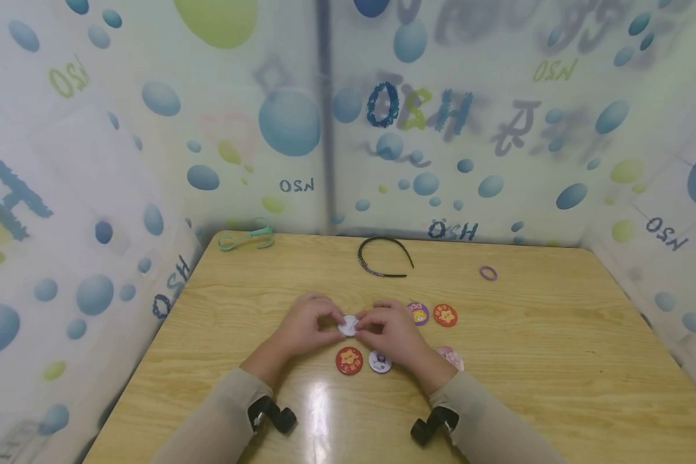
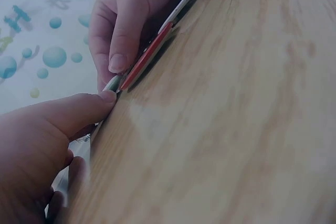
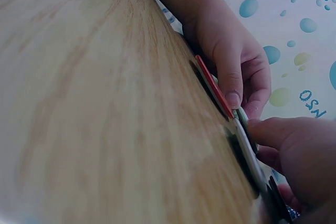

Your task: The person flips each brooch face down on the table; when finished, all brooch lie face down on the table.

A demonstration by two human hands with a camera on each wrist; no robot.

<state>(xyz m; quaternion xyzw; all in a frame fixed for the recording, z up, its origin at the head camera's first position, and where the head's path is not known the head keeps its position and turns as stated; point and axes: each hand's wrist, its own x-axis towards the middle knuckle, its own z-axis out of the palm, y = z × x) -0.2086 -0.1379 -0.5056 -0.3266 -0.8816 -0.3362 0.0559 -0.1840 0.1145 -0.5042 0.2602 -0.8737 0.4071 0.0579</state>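
A white round badge [image 1: 348, 326] lies between my two hands over the middle of the table. My left hand [image 1: 307, 325] pinches its left edge between thumb and fingers, and my right hand [image 1: 396, 332] pinches the right edge. Just in front of it on the table are a red badge with a yellow star [image 1: 349, 361] and a white badge with a small figure [image 1: 380, 362]. In the left wrist view, the red badge [image 2: 148, 59] appears edge-on beside the fingertips. The right wrist view shows both thumbs close together at the held badge's rim.
Right of my right hand lie a purple badge [image 1: 420, 314], another red badge [image 1: 445, 315] and a pink badge [image 1: 452, 356], partly covered by the forearm. Farther back on the table [image 1: 557, 361] are a green hair claw [image 1: 246, 240], a black headband [image 1: 362, 258] and a purple hair tie [image 1: 488, 273].
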